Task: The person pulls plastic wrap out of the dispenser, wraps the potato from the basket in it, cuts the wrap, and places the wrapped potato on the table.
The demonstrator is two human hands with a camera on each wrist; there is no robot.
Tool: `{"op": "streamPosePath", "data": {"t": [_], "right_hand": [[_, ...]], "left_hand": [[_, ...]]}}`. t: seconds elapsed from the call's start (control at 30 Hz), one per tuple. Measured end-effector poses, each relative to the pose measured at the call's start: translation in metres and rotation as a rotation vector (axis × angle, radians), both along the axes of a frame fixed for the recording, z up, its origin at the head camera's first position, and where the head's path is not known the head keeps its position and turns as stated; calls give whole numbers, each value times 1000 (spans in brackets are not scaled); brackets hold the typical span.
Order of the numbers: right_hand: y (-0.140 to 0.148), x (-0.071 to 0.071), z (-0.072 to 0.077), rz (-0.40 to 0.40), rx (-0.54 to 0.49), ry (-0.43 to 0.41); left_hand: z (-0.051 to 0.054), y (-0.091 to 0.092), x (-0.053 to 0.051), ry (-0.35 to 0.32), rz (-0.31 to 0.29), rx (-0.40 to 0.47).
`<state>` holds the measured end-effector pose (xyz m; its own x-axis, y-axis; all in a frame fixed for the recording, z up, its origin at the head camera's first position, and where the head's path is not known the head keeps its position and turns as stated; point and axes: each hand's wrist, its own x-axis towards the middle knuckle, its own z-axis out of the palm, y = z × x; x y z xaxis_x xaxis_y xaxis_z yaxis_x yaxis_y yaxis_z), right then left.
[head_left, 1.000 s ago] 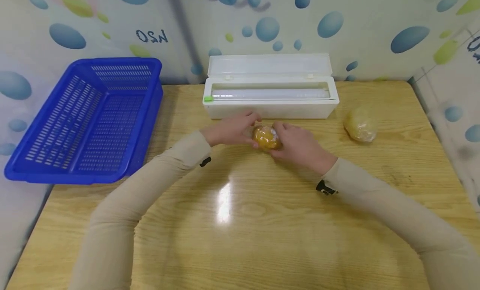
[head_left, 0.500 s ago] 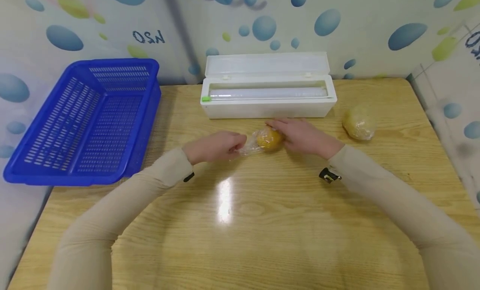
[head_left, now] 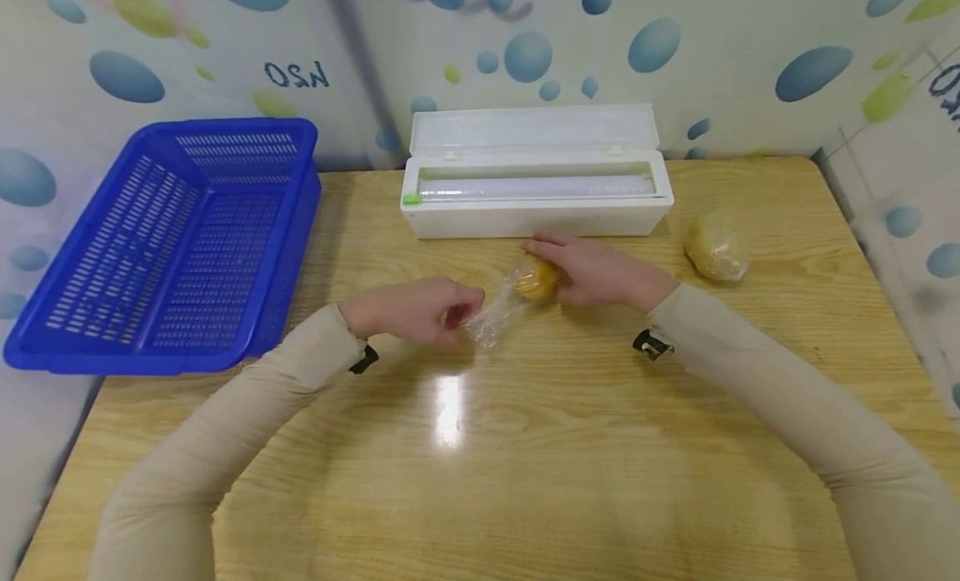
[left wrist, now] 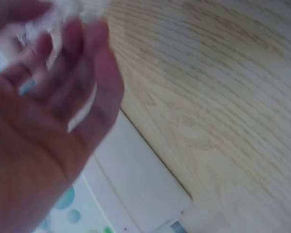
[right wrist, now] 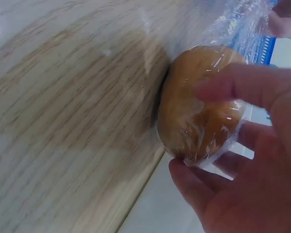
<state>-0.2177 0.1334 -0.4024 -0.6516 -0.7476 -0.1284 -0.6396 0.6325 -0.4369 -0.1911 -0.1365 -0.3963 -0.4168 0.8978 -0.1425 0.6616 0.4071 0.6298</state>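
A round orange-yellow fruit (head_left: 536, 279) sits on the table in front of the white dispenser, wrapped in clear film; its exact kind is unclear. My right hand (head_left: 600, 268) grips it from the right, with the thumb across its near side (right wrist: 203, 111) in the right wrist view. The loose tail of plastic wrap (head_left: 495, 314) runs from the fruit toward the lower left. My left hand (head_left: 420, 312) has its fingers curled at that tail. In the left wrist view, thumb and finger meet by the blurred film (left wrist: 63, 8), pinching it.
Behind the hands stands the white wrap dispenser (head_left: 536, 221), lid raised, a roll of film (head_left: 532, 187) inside and a green slider at its left end. A blue slotted basket (head_left: 288, 268) is at the left. A pale yellow, film-wrapped round item (head_left: 717, 246) lies at the right.
Both hands were around the fruit a second ago. My left hand has moved left and toward me, drawing out the film tail. My right hand stays on the fruit.
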Motion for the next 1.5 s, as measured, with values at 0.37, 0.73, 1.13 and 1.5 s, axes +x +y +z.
{"op": "streamPosePath", "data": {"t": [0.37,0.73,1.13,1.5], "right_hand": [[3,-15,-3,59,-59,-125],[-6,-19,2,108,-68,-115],[-4,-19,2,102,-58,-119],[-2,-16,3,91,-55,-130]], "left_hand": [[1,23,8,722,-157,-122],[22,18,16,411,-203,-97],[7,43,8,1134,-453,-245],[-17,62,18,1201,-395,-106]]}}
